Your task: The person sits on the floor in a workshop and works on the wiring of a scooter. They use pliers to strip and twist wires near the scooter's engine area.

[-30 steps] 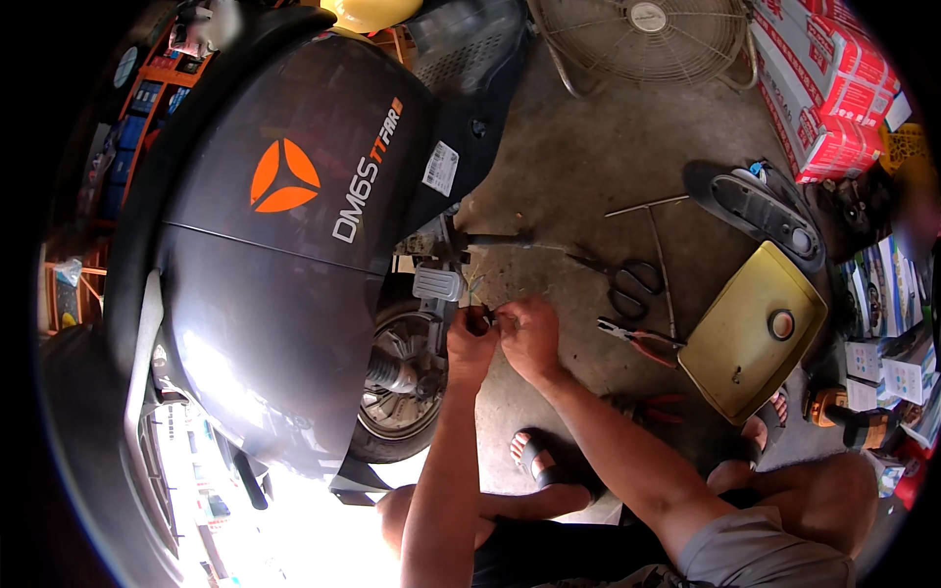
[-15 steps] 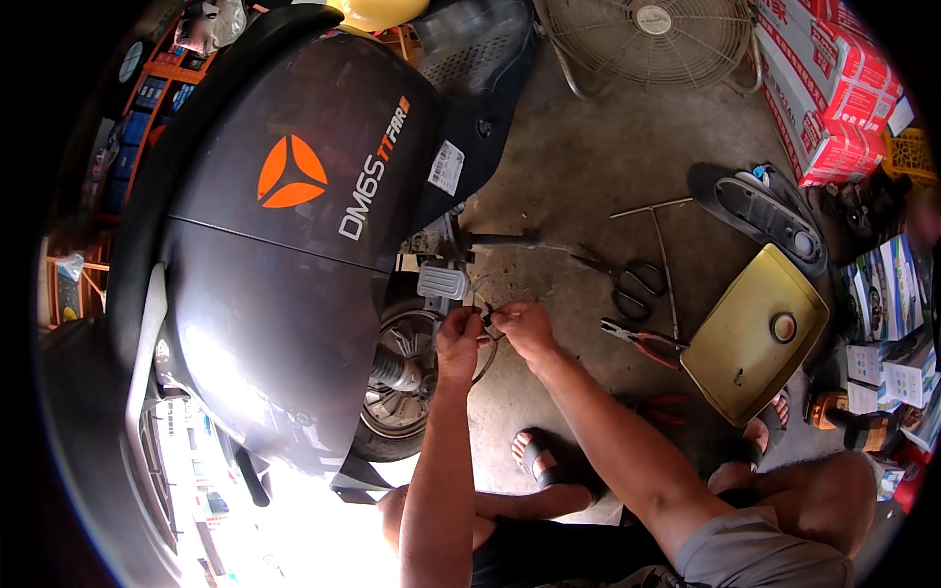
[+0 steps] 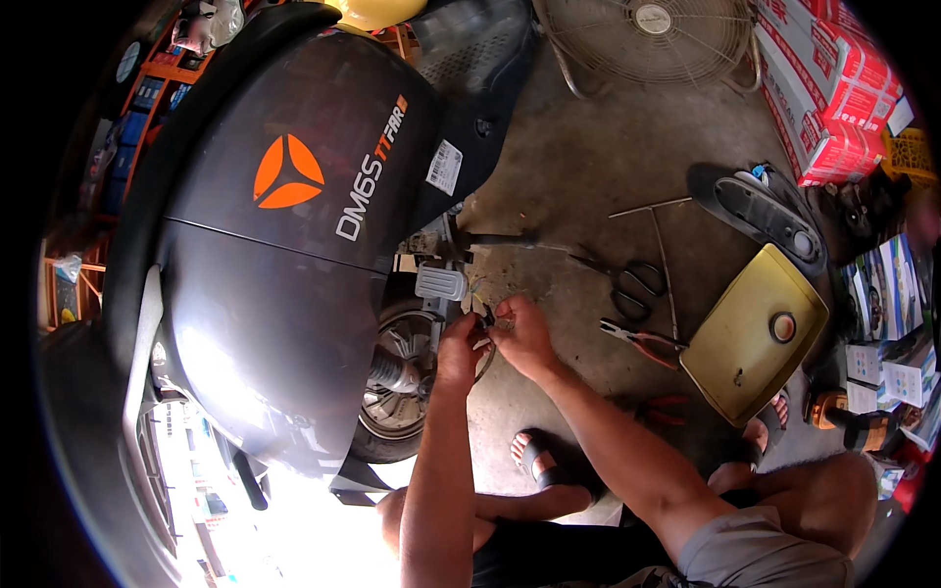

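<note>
My left hand (image 3: 461, 348) and my right hand (image 3: 522, 336) meet beside the rear wheel (image 3: 397, 367) of a grey electric scooter (image 3: 284, 255). Between my fingertips is a small black piece (image 3: 487, 318), pinched by both hands; it is too small to tell its kind. Thin wires (image 3: 477, 294) show just above my fingers, and a dark cable curves down below them past the wheel. A ribbed grey footrest (image 3: 441, 283) juts from the scooter just above my left hand.
On the concrete floor to the right lie black-handled scissors (image 3: 635, 289), red-handled pliers (image 3: 642, 343), a T-handle wrench (image 3: 663, 250) and a yellow tray (image 3: 711, 367) holding a tape roll (image 3: 782, 327). Beyond are a black plastic cover (image 3: 760, 216), a floor fan (image 3: 652, 39) and red-white boxes (image 3: 833, 98).
My right hand has turned slightly, and its fingers have shifted a little on the black piece. The left hand stays nearly in place.
</note>
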